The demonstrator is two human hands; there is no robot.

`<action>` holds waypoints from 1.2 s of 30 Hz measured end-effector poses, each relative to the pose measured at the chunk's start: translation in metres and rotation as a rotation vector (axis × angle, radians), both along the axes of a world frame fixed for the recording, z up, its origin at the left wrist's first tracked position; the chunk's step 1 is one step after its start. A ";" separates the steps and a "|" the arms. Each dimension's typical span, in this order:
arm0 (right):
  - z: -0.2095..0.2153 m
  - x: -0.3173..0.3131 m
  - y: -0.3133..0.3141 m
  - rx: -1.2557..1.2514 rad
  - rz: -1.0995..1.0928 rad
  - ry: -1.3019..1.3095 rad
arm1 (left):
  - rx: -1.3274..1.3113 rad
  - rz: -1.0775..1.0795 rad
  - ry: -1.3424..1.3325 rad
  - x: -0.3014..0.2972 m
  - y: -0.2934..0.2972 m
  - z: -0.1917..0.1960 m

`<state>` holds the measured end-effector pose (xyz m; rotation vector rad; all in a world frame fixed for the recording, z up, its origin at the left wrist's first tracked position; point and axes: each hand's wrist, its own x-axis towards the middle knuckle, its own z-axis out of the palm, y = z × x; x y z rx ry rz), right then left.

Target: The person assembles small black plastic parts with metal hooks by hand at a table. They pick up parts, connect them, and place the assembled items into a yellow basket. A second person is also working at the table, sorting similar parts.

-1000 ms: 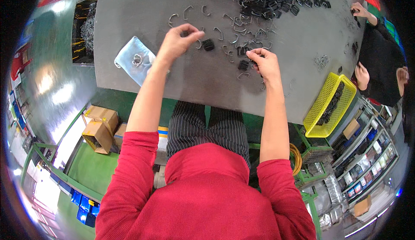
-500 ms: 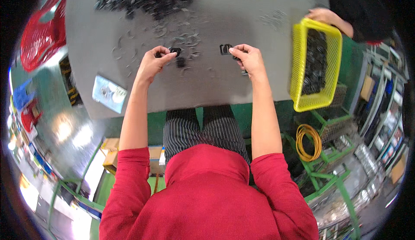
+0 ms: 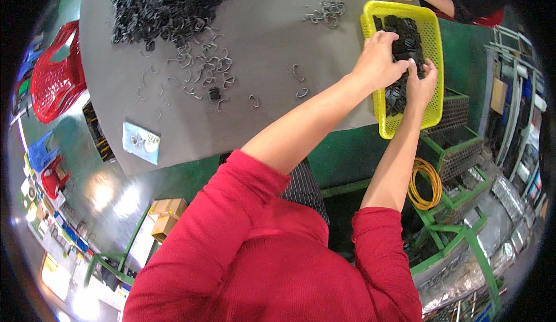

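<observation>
Head view: left hand beside right hand over basket.

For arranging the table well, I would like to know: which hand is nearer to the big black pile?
Left. The left hand is over the left side of the yellow basket, rightward of the pile; the right hand is over the basket, farther right.

Small black pieces lie piled inside a yellow perforated basket.
</observation>
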<state>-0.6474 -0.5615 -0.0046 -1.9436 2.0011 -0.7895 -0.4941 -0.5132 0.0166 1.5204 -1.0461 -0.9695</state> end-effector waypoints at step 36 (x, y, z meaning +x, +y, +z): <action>-0.003 0.071 0.034 -0.287 0.434 0.107 | 0.259 -0.312 -1.024 0.080 0.153 -0.140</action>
